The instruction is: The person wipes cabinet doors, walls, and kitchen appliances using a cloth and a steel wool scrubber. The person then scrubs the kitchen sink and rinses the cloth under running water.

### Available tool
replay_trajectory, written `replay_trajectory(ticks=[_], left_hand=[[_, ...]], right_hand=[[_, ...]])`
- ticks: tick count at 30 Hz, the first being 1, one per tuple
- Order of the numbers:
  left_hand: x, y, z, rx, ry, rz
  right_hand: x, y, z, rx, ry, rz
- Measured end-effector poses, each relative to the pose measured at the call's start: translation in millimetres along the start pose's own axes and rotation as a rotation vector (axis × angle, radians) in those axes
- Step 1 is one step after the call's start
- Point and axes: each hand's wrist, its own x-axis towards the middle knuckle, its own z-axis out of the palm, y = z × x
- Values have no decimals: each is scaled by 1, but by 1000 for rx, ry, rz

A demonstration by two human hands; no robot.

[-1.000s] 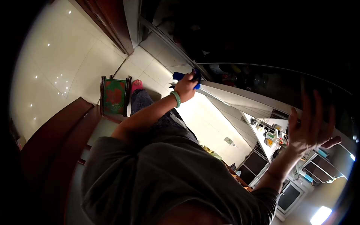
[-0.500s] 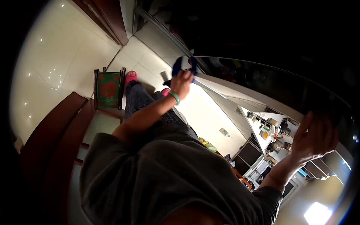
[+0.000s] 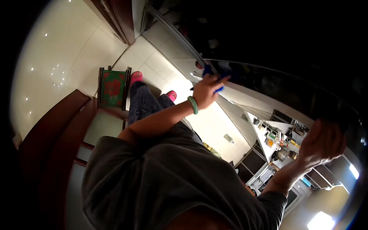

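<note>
My left hand (image 3: 207,91), with a green bangle at the wrist, is closed on a dark blue cloth (image 3: 229,76). It presses the cloth at the pale frame (image 3: 264,99) of a dark glass panel (image 3: 276,78). Parts of the cloth stick out around the fingers. Farther right, my right hand (image 3: 321,142) is raised to the same frame, its fingers curled over the edge; the fingertips fade into shadow.
A small stool with a green and red seat (image 3: 114,89) stands on the tiled floor (image 3: 73,57) at left. Dark red wooden furniture (image 3: 50,153) is beside me. A shelf with pots and jars (image 3: 281,147) shows beyond the panel. My feet wear pink slippers (image 3: 136,76).
My left hand has moved right with the blue cloth, along the panel's frame. My right hand stays at its place on the edge.
</note>
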Motion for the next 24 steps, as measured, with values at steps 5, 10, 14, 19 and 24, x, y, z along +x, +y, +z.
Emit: replay_trajectory(ticks=[5, 10, 14, 19, 24], left_hand=[[-24, -108, 32, 136, -252, -311], [-19, -172, 32, -123, -526, -532], [-27, -231, 54, -208, -482, -389], [-12, -246, 38, -225, -555, -475], [4, -204, 11, -118, -587, -643]], right_hand=[[11, -1, 5, 9, -64, -12], [-2, -4, 22, 290, 152, 64], [-45, -3, 8, 223, 528, 234], [-222, -19, 56, 267, 359, 893], [-460, -159, 188, 583, -365, 1754]])
